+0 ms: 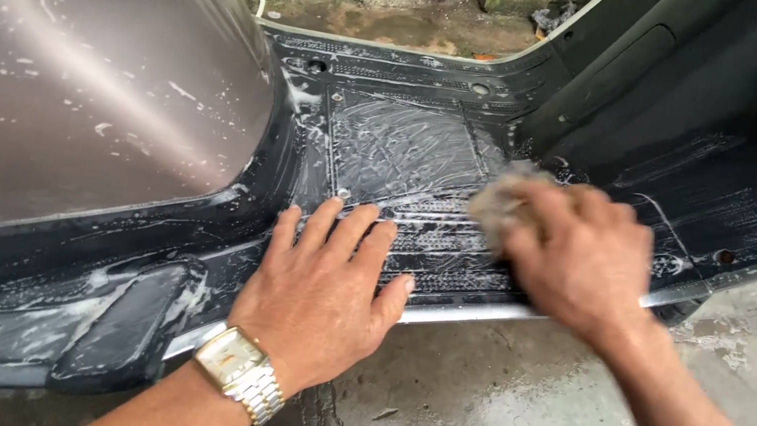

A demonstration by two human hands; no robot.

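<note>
A view looking down at a person's two bare hands on the soapy black footboard [408, 152] of a scooter. The left hand [326, 286], near the centre of the picture, lies open and flat, palm down, fingers spread and pointing toward twelve o'clock, pressing on the near edge of the footboard. A gold and silver wristwatch [240, 374] sits on that wrist, at about seven o'clock from the hand. At about two o'clock from the left hand, the right hand [579, 255] is closed around a greyish sponge [499, 200], which pokes out at the hand's ten o'clock side and touches the ribbed, suds-streaked floor; this hand is slightly blurred. Toward nine o'clock rises the brown-grey body panel [88, 66], flecked with foam. A folded black footrest [128, 325] lies at about eight o'clock. Wet, cracked concrete ground [489, 413] fills the lower part, from five to six o'clock.
</note>
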